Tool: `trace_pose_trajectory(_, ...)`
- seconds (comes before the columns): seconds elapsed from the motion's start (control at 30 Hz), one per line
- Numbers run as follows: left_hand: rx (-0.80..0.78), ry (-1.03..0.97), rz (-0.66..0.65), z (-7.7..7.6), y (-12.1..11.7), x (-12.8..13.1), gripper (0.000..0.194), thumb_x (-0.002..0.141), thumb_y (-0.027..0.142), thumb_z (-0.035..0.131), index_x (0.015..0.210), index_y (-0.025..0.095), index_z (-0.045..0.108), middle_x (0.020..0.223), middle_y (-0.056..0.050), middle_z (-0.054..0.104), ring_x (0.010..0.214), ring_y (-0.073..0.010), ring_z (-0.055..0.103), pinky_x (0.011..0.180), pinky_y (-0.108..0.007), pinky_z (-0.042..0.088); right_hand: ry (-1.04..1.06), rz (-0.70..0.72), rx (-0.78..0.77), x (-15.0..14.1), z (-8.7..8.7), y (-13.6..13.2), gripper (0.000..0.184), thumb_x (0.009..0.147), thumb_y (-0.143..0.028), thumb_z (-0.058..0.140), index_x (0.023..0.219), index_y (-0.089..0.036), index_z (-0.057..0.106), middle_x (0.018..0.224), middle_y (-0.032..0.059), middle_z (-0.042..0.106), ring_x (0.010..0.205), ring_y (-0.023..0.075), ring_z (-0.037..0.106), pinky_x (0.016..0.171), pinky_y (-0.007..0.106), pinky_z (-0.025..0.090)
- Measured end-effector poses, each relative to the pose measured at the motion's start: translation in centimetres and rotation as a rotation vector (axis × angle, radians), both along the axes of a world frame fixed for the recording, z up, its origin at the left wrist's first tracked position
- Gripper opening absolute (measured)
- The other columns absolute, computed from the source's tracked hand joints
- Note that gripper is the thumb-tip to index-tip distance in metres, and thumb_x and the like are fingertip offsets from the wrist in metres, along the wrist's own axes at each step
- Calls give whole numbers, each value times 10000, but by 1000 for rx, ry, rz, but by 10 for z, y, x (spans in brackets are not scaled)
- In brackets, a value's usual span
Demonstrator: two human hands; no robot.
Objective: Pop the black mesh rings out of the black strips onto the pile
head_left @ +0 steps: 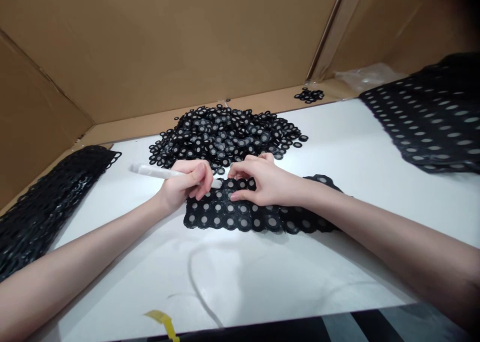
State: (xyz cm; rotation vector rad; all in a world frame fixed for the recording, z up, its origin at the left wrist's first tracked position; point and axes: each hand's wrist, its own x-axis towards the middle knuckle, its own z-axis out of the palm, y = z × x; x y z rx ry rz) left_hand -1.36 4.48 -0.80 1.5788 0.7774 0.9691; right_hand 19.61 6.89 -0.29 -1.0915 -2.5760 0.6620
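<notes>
A black rubber sheet of joined rings with pale round centres (240,217) lies on the white table (262,277) in front of me. My left hand (185,184) is closed round a white stick-like tool (150,171), whose tip rests on the sheet's far edge. My right hand (262,182) lies on the sheet, its fingers pinched together at the far edge close to the tool's tip. What the pinch holds is too small to make out. Just behind both hands sits a heap of loose black rings (225,132).
A stack of emptied black ring webs (45,202) lies at the left, and more black sheets with pale centres (431,122) at the right. Several loose rings (309,95) and clear plastic (363,76) lie at the back. Cardboard walls (168,42) enclose the table.
</notes>
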Motion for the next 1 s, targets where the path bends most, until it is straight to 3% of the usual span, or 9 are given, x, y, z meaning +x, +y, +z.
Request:
trace_pose_trajectory(0.47,-38,27,-107,-1,-11,6,404,886,422,507,645,107,584,484,-13,544,413,-80,388,403,-228,242,-16,71,-43,4,4,-2,259,764,-354,689,749,-165,512,775,1,573,879,205,474,763,320,219)
trace_pose_trajectory(1.0,-49,263,-251,10,-1,1,476,905,429,455,547,127,534,454,0,453,429,-90,356,422,-252,230,2,136,-15,4,7,-5,196,788,-320,679,790,-166,557,861,22,608,896,201,471,760,321,220)
